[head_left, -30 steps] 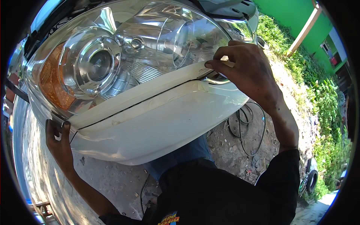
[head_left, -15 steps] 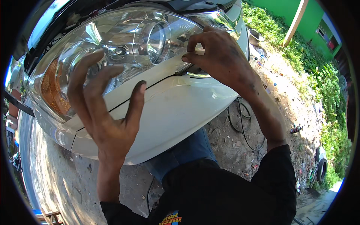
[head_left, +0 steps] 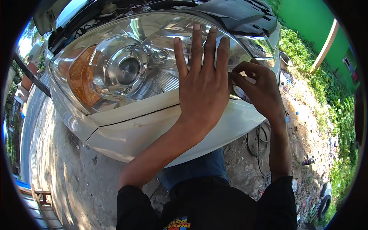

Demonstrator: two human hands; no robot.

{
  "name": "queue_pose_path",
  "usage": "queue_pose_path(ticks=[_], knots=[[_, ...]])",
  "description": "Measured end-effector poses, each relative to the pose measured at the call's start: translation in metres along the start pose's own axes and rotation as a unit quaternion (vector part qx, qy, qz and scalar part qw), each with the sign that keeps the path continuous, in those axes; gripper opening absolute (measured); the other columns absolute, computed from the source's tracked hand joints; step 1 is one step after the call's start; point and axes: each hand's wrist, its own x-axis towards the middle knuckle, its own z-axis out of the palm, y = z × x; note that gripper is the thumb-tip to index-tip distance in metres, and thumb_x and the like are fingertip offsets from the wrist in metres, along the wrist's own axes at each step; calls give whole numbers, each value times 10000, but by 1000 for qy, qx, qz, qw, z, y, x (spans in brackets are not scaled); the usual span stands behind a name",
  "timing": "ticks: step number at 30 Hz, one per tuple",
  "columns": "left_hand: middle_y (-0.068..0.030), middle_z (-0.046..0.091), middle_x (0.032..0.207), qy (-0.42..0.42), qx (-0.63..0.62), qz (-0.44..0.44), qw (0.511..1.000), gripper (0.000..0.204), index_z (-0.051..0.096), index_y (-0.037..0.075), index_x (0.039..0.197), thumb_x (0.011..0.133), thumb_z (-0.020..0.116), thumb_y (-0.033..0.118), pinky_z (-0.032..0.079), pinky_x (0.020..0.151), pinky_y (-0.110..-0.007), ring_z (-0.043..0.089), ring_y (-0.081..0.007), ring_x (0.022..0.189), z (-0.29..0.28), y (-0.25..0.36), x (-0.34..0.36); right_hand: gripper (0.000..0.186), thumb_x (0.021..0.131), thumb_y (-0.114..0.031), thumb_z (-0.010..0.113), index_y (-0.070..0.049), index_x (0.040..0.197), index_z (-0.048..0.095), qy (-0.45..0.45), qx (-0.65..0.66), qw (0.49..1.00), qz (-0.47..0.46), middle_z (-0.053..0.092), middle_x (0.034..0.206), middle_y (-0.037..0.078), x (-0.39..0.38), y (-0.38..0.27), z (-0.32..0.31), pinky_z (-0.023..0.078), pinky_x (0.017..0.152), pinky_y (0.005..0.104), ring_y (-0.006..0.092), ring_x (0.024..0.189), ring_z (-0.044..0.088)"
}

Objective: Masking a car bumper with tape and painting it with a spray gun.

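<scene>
A large clear car headlight (head_left: 161, 73) with an orange section (head_left: 82, 78) at its left fills the upper middle. Below it runs the white bumper (head_left: 153, 134), a dark seam parting it from a pale strip (head_left: 134, 107) along the lamp's lower edge. My left hand (head_left: 203, 80) lies flat over the right part of the headlight and that strip, fingers spread upward. Close beside it, my right hand (head_left: 260, 86) has thumb and forefinger drawn together at the lamp's right end. What is between those fingertips, if anything, cannot be made out.
A black plastic cover (head_left: 241, 17) and the engine bay lie behind the headlight. To the right are a black cable (head_left: 258, 149), a small dark bottle (head_left: 308, 162) and a tyre (head_left: 324, 207) on dirt ground. A green wall (head_left: 306, 27) stands beyond weeds.
My left hand has gone from hovering at the left to lying flat farther right. The view has shifted, and the right hand remains near the lamp's right end, fingers pinched.
</scene>
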Motion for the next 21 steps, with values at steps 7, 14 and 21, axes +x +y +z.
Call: queue_pose_path(ticks=[7, 14, 21], knots=[[-266, 508, 1489, 67, -72, -18, 995, 528, 567, 5, 1375, 882, 657, 171, 68, 1256, -695, 297, -478, 1518, 9, 6, 3, 256, 895, -182, 726, 21, 1045, 770, 95, 193, 971, 102, 648, 884, 78, -9, 5, 25, 483, 784, 287, 152, 830, 652], [-243, 481, 1494, 103, -126, -34, 986, 491, 550, 8, 1321, 844, 662, 32, 34, 1236, -729, 257, -463, 1537, 15, 14, 5, 277, 954, -164, 697, -8, 1177, 754, 376, 112, 910, 134, 711, 1034, 27, -79, 3, -32, 448, 776, 252, 95, 885, 617], [-241, 483, 1429, 78, -426, -69, 899, 537, 549, 27, 1323, 855, 788, 137, 396, 1126, -553, 458, -428, 1389, -51, 48, -59, 320, 1053, -270, 556, 6, 1186, 650, 264, 276, 915, 128, 606, 946, 30, -171, 15, -31, 264, 517, 212, 40, 573, 395]])
